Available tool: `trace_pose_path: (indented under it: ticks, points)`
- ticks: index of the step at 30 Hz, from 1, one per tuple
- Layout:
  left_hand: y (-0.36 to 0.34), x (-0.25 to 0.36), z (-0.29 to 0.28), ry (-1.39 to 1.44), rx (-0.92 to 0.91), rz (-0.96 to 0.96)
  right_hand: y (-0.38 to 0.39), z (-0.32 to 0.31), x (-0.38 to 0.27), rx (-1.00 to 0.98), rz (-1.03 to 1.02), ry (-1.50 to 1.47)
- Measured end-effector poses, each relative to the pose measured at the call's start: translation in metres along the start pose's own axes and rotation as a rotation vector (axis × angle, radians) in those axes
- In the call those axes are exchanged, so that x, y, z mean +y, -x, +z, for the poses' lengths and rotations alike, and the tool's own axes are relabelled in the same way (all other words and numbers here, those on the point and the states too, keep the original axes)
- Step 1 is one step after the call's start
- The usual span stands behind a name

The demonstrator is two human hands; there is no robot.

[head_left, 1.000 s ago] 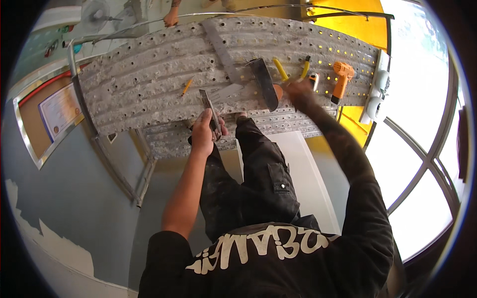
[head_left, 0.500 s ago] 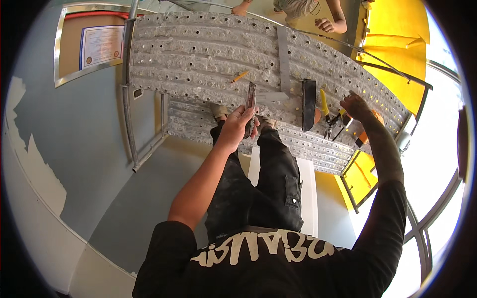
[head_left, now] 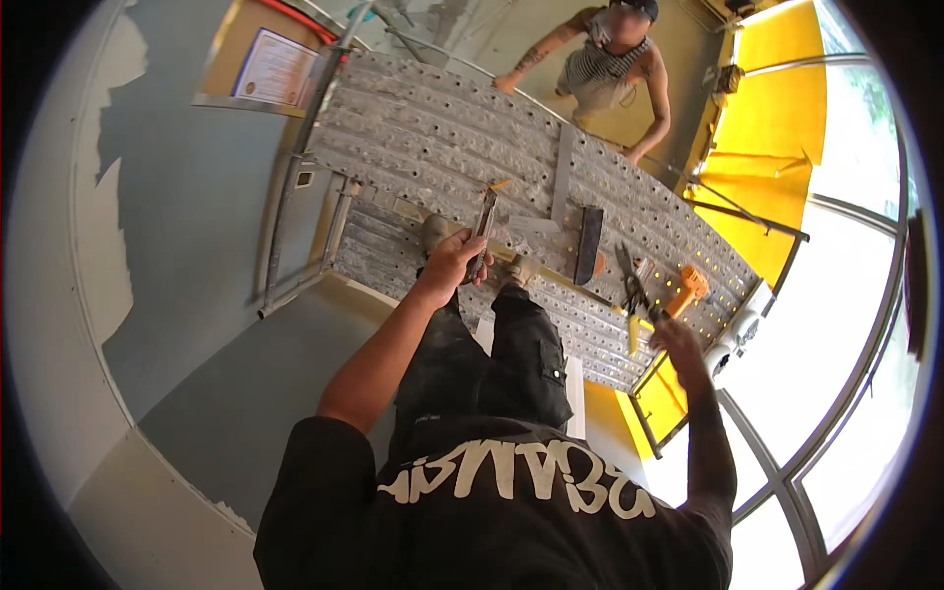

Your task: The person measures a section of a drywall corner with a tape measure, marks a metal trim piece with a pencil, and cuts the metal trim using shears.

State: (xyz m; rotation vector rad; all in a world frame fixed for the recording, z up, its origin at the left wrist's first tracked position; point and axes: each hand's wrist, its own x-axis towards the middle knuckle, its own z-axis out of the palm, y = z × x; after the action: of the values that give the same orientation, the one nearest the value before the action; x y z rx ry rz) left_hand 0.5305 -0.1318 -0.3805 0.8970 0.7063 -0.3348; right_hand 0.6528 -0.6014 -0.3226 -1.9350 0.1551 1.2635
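Note:
My left hand (head_left: 458, 264) is closed around a long, slim dark tool with a metallic edge (head_left: 483, 231); its exact kind is unclear. It points away from me over the edge of the perforated metal scaffold platform (head_left: 423, 128). On the right, my right hand (head_left: 678, 344) is closed at the handle end of yellow-handled snips (head_left: 634, 285). Their dark jaws point away from me and one yellow handle sticks out left of my fingers. My grip is partly blurred. An orange power drill (head_left: 690, 287) lies just beyond this hand.
A dark long block-shaped tool (head_left: 588, 246), a grey metal strip (head_left: 562, 177) and a yellow pencil (head_left: 500, 185) lie on the platform. Beyond its far rail stands a person (head_left: 610, 69), hands on the rail. Scaffold posts (head_left: 280, 231) rise at left; glass panes (head_left: 836, 285) are at right.
My right hand has moved toward me with the snips, whose jaws now point away. My left hand keeps its tool. The view has shifted, and the other person's hand has lowered to the rail.

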Motion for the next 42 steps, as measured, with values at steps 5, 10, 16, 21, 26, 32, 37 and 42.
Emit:
trace_pose_path:
  ticks: [5, 10, 16, 21, 26, 32, 37, 42]
  points:
    - [0.047, -0.001, 0.010, 0.048, 0.063, 0.000, 0.079, 0.097, -0.019, -0.359, 0.054, -0.963]
    - [0.093, -0.023, 0.032, 0.206, 0.200, -0.041, 0.138, 0.173, -0.134, -0.484, -0.004, -0.748]
    - [0.142, -0.062, 0.019, 0.637, 0.348, 0.003, 0.119, 0.239, -0.172, -0.742, -0.229, -0.401]
    - [0.148, -0.082, -0.025, 0.375, 0.243, 0.395, 0.079, 0.296, -0.151, -0.677, -0.303, -0.257]
    - [0.205, -0.027, -0.057, 0.715, 0.324, 0.269, 0.064, 0.353, -0.169, -0.767, -0.038, -0.429]
    - [0.292, -0.012, -0.164, 0.055, 0.501, 0.410, 0.013, 0.404, -0.223, -0.632, -0.239, 0.053]
    - [0.376, -0.016, -0.226, 0.454, 0.509, 0.459, 0.013, 0.474, -0.284, -0.749, -0.439, 0.351]
    - [0.427, -0.039, -0.235, 0.529, 0.609, 0.554, 0.041, 0.543, -0.317, -0.944, -0.440, 0.681]
